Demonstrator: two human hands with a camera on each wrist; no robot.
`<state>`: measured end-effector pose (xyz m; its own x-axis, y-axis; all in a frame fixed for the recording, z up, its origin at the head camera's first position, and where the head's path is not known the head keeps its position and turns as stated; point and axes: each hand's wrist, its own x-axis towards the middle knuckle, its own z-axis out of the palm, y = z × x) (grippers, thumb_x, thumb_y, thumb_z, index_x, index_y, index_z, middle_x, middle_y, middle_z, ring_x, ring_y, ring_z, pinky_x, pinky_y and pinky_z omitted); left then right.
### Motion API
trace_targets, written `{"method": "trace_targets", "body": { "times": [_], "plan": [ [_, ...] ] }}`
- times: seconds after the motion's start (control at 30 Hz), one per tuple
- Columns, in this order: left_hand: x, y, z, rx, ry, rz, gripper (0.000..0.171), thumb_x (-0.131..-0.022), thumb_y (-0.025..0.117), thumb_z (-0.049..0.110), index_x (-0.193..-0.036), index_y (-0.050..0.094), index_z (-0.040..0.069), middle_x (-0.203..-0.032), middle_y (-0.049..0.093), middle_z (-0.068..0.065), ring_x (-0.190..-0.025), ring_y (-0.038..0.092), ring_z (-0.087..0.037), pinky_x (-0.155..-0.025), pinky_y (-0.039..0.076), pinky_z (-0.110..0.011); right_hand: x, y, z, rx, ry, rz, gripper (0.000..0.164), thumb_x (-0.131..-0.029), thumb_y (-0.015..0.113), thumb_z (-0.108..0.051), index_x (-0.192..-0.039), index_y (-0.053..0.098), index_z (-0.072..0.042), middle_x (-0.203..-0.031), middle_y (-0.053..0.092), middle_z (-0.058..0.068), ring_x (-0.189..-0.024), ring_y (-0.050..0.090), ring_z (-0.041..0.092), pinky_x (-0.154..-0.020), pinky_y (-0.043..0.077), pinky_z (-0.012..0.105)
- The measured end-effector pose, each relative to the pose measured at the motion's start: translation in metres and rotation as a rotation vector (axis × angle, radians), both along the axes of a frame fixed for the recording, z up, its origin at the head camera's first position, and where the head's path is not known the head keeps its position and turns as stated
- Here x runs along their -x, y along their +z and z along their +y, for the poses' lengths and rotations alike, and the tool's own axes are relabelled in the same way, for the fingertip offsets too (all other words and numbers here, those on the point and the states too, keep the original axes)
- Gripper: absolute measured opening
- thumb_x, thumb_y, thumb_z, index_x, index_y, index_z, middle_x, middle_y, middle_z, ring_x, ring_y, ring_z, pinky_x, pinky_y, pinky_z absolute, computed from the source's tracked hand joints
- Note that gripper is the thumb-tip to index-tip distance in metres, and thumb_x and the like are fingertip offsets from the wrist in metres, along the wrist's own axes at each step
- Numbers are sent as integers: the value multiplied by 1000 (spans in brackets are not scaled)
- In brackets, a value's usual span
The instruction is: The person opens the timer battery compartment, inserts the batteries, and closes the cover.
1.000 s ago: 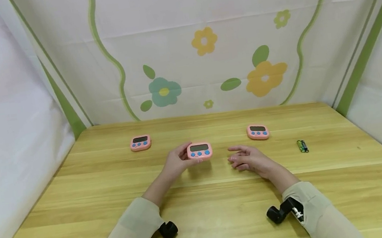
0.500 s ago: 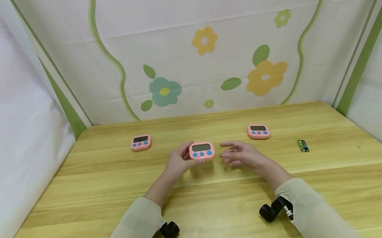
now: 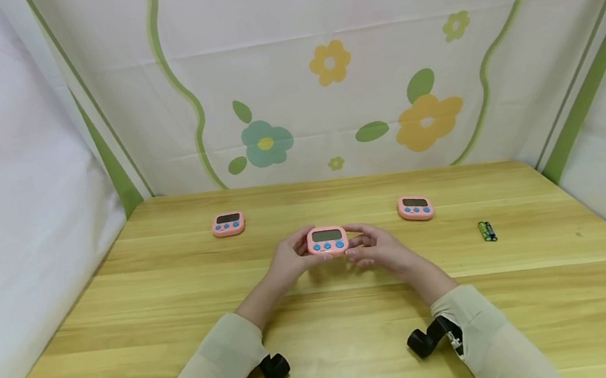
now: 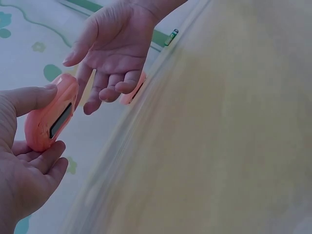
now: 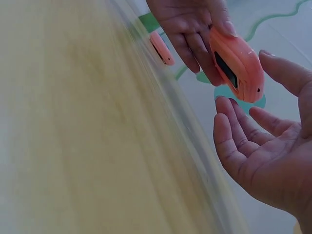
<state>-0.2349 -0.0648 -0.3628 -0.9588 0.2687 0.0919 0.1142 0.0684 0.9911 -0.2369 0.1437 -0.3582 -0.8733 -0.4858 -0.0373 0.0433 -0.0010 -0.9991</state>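
Observation:
A pink digital timer (image 3: 328, 241) with a grey screen and blue buttons is held above the table. My left hand (image 3: 288, 259) grips its left end between thumb and fingers. At the timer's right end is my right hand (image 3: 382, 250), thumb and fingers spread around the corner. In the right wrist view this right hand (image 5: 273, 146) has loosely bent fingers below the timer (image 5: 236, 66) and its thumb close to the edge; whether it touches is hard to tell. The timer's back is hidden in the head view.
Two more pink timers lie farther back, a left one (image 3: 228, 224) and a right one (image 3: 415, 207). Small green batteries (image 3: 487, 231) lie at the right of the wooden table (image 3: 353, 348). A flowered cloth (image 3: 290, 88) hangs behind.
My right hand has moved left to the timer's right end. The left hand has carried the timer slightly right. The whole head view has shifted a little.

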Motion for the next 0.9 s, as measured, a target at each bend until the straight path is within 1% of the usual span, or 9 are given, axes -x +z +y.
{"method": "trace_targets", "body": {
  "times": [0.07, 0.17, 0.3, 0.43, 0.53, 0.63, 0.77, 0.87, 0.9],
  "plan": [
    [-1, 1, 1, 3, -1, -12, 68, -69, 72, 7, -128, 39, 3, -122, 46, -8, -108, 46, -17, -86, 40, -23, -2, 0, -1, -6, 8, 17, 63, -78, 61, -4, -132, 28, -3, -103, 49, 17, -85, 54, 35, -75, 46, 43],
    [-3, 4, 2, 0, -5, -26, 69, -69, 72, 5, -129, 37, 2, -124, 45, -10, -110, 44, -18, -87, 39, -24, -4, 0, -3, -24, 7, 34, 65, -78, 62, -6, -132, 27, -3, -103, 49, 16, -83, 54, 31, -75, 46, 43],
    [-13, 14, 4, 8, -25, -7, 67, -71, 69, 2, -128, 35, -4, -124, 44, -16, -110, 44, -23, -87, 40, -26, -5, 0, -6, -35, -17, 36, 65, -77, 64, -8, -132, 28, -6, -103, 49, 16, -83, 54, 24, -74, 47, 39],
    [-21, 21, 7, 18, -51, 0, 66, -73, 67, 1, -129, 33, -5, -125, 42, -16, -110, 43, -23, -87, 40, -26, -6, 1, -8, -36, -30, 55, 65, -77, 64, -6, -132, 29, -5, -105, 49, 16, -85, 53, 21, -73, 48, 37],
    [-23, 22, 7, 10, -80, 2, 66, -74, 65, -2, -130, 31, -5, -125, 42, -17, -111, 43, -23, -87, 40, -26, -6, 1, -8, -36, -33, 73, 66, -77, 63, -4, -133, 28, -2, -106, 49, 18, -88, 51, 21, -73, 48, 36],
    [-24, 22, 7, -2, -130, -3, 61, -75, 62, -5, -129, 33, -6, -124, 42, -18, -110, 44, -25, -86, 41, -26, -6, -1, -8, -57, -44, 94, 65, -78, 63, -5, -132, 28, 0, -110, 48, 19, -91, 51, 22, -74, 48, 32],
    [-18, 9, 9, -10, -172, -19, 54, -78, 60, -3, -127, 39, -2, -119, 48, -16, -104, 49, -23, -80, 45, -27, -7, 0, -7, -133, -29, 147, 59, -79, 62, -10, -130, 33, 1, -110, 49, 18, -93, 52, 23, -73, 48, 30],
    [-12, -1, 11, -15, -150, -41, 52, -78, 62, 3, -126, 42, 2, -116, 50, -11, -101, 51, -19, -77, 47, -27, -8, -1, -9, -171, -23, 175, 56, -79, 63, -14, -127, 38, -1, -109, 50, 16, -92, 53, 23, -72, 49, 31],
    [-12, -1, 11, -14, -143, -48, 51, -78, 62, 4, -125, 43, 2, -115, 50, -11, -100, 51, -19, -77, 47, -27, -6, -4, -9, -167, -26, 176, 56, -79, 64, -15, -127, 38, -1, -109, 50, 15, -92, 53, 23, -72, 49, 31]
  ]
}}
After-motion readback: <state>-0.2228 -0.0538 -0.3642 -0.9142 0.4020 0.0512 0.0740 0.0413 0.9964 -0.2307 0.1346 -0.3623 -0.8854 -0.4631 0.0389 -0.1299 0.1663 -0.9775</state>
